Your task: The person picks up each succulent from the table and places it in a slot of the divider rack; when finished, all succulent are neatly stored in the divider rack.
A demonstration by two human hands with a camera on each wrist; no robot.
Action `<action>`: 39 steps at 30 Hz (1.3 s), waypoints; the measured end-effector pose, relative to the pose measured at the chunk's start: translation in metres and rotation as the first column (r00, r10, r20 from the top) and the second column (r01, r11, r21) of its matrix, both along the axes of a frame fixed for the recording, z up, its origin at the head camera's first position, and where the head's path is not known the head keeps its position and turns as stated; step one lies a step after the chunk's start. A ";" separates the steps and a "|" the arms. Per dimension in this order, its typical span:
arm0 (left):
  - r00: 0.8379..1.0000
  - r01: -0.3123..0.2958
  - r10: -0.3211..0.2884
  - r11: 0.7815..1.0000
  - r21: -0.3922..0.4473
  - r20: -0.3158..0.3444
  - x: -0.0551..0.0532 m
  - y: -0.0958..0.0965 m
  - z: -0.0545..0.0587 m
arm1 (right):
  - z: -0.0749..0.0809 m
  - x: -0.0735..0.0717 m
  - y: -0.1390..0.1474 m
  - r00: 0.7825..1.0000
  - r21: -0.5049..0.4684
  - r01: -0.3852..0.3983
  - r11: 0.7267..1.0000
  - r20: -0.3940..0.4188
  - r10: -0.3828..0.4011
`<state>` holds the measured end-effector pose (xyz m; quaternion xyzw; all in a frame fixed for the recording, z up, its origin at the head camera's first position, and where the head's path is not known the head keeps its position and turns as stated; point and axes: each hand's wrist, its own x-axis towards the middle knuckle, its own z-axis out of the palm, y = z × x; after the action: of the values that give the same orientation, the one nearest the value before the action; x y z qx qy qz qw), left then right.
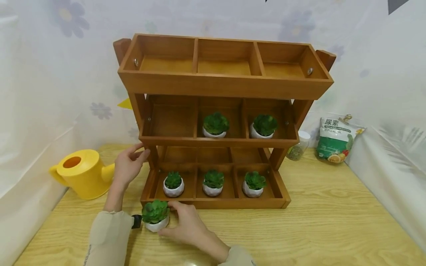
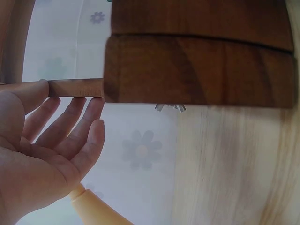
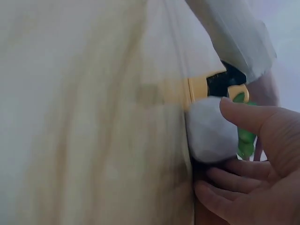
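My right hand (image 1: 188, 223) holds a potted succulent (image 1: 156, 216) by its white faceted pot, in front of the rack's lower left corner. In the right wrist view the thumb lies on one side of the white pot (image 3: 211, 131) and the fingers on the other. My left hand (image 1: 128, 164) is at the left side of the three-tier wooden plant rack (image 1: 226, 85). Seen from the left wrist, thumb and fingertips pinch a thin wooden bar (image 2: 75, 87) of that rack.
Two potted succulents (image 1: 215, 123) sit in the middle tier's centre and right compartments. Three more (image 1: 213, 183) fill the bottom tier. A yellow watering can (image 1: 86, 177) stands at left. On the right are a lidded jar (image 1: 297, 147) and a clipped green-and-white bag (image 1: 336, 140).
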<state>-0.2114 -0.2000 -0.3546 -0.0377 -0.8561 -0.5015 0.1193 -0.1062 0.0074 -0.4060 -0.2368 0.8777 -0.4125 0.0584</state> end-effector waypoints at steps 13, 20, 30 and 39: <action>1.000 0.002 -0.002 1.000 -0.013 -0.021 0.000 0.001 0.000 | 0.000 0.001 -0.022 0.984 -0.004 0.178 0.984 -0.026 -0.178; 1.000 0.001 -0.001 1.000 -0.006 -0.025 -0.001 0.001 -0.001 | 0.004 0.000 -0.020 0.986 0.037 0.166 0.985 0.020 -0.167; 1.000 0.014 -0.014 1.000 -0.006 -0.024 -0.001 0.001 0.000 | 0.003 -0.001 -0.005 0.998 0.009 0.047 0.999 -0.040 -0.047; 1.000 0.005 -0.005 1.000 -0.006 -0.025 -0.001 0.000 -0.001 | 0.005 0.004 0.003 1.000 -0.026 0.007 1.000 -0.001 -0.007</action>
<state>-0.2124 -0.1996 -0.3559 -0.0465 -0.8558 -0.4989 0.1286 -0.1024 0.0105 -0.4015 -0.2350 0.8730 -0.4241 0.0534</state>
